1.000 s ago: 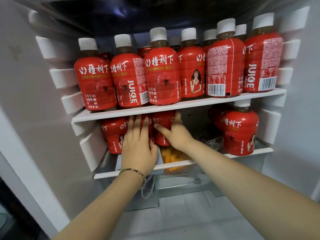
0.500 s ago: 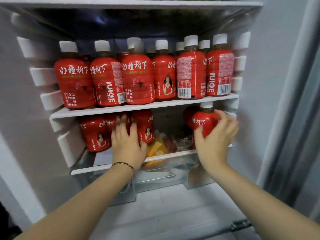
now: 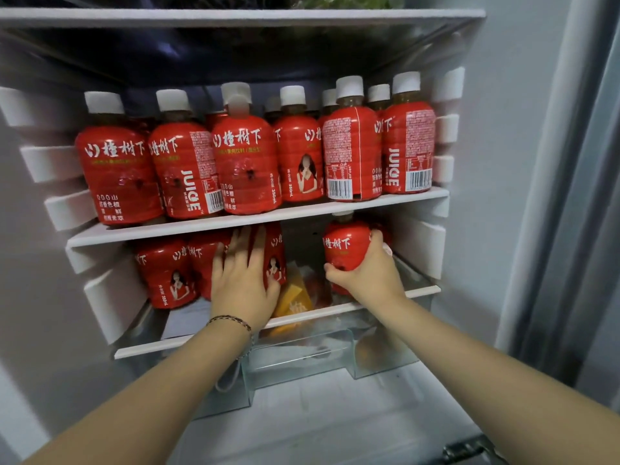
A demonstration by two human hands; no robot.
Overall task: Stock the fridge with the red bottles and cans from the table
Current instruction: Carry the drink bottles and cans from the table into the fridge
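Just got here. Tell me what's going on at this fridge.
A person is stocking a fridge with red bottles. The right hand grips one bottle at the right of the lower shelf; the left hand lies flat against the left-side bottles. The upper shelf is packed.

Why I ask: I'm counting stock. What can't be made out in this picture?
Head view only:
- Back-row bottles: the front row hides them, so no count.
- Lower bottles: the upper shelf hides their caps.
- Bottle under the left hand: mostly covered.
- Drawer contents: blurred through the plastic.
- Table: out of frame.
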